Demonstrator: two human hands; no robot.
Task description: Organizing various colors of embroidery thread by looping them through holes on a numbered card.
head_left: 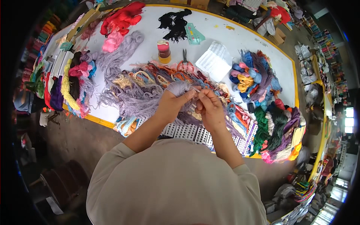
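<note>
My left hand point(169, 104) is closed round a bundle of pale lilac yarn point(177, 87) above the middle of the table's near side. Close by, my right hand point(211, 108) pinches at the yarn's thin end, its fingertips almost meeting the left thumb. The exact strand between the fingertips is too fine to make out. Beneath both hands spreads a wide heap of loose lilac yarn point(138, 98), with cream, orange and dark red skeins point(165, 79) along its far side. White cards with rows of holes point(185, 132) lie along the near edge, partly under the yarn.
Beyond the heap are orange-handled scissors point(185, 62), a red-and-yellow jar point(164, 52), a printed sheet point(214, 60), black yarn point(174, 23) and red yarn point(122, 18). Blue and mixed skeins point(255, 77) lie right. More skeins hang over the yellow-edged table's point(221, 26) left and right ends.
</note>
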